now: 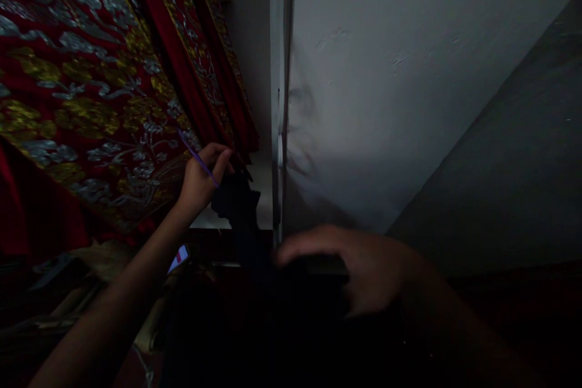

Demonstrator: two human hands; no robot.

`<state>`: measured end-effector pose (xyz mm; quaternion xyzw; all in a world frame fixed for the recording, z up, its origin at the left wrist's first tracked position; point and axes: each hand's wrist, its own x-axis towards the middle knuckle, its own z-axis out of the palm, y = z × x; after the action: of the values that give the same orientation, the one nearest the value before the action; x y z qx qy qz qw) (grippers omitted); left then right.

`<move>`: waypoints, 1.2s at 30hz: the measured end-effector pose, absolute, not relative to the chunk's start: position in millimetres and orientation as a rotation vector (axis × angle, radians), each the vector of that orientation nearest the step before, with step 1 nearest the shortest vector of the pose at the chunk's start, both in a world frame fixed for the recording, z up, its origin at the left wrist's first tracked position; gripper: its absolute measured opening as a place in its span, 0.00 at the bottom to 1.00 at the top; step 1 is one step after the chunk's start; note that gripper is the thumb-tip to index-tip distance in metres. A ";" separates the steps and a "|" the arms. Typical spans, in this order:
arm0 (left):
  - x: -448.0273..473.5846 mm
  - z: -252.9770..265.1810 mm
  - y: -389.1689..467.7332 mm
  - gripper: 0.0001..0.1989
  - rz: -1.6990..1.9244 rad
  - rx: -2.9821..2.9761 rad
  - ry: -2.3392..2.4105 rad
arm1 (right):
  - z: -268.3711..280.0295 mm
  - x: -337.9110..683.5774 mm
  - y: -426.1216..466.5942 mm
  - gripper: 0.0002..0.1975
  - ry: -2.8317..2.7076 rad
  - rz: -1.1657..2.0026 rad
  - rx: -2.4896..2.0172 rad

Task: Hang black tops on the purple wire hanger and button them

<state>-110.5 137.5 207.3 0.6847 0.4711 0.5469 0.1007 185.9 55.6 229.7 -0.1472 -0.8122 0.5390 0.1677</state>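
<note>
My left hand (207,176) is closed at centre left, its thumb and fingers bent together. A thin purple stick (195,156) slants across it, caught by the fingers; I cannot make out its kind. Dark cloth (243,209) hangs just under these fingertips, running down into the shadow below; whether the fingers also pinch it I cannot tell. My right hand (364,260) is arched over the lower dark part, smeared by motion. Its fingertips are lost in the dark, so its grip does not show.
Red cloth (91,82) with gold and silver embroidery hangs at the left. A pale wall (386,91) and a narrow vertical strip (276,73) stand ahead. A lit phone (179,258) lies below my left forearm, among cluttered things. The bottom is very dark.
</note>
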 end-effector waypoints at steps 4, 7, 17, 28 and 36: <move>-92.4 199.7 125.5 0.20 1.519 1.996 1.183 | 221.3 186.9 59.6 0.35 -2.734 1.787 -0.436; -81.5 199.8 112.8 0.19 1.440 2.084 1.081 | 200.9 188.3 74.5 0.34 -2.716 1.587 -0.729; -70.6 212.1 58.7 0.14 0.785 2.650 0.890 | 93.4 141.5 102.1 0.63 -2.276 0.262 -0.854; -54.2 213.0 32.6 0.11 1.116 2.215 0.826 | 67.5 108.4 79.9 0.46 -1.860 -0.187 -0.669; -39.0 200.9 36.9 0.08 1.180 2.050 0.757 | 72.0 131.0 102.8 0.37 -1.777 -0.303 -0.599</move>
<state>-39.0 36.9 200.9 0.7812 0.2884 0.4495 0.3232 131.0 102.8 72.0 -0.2565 -0.7607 -0.1296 0.5820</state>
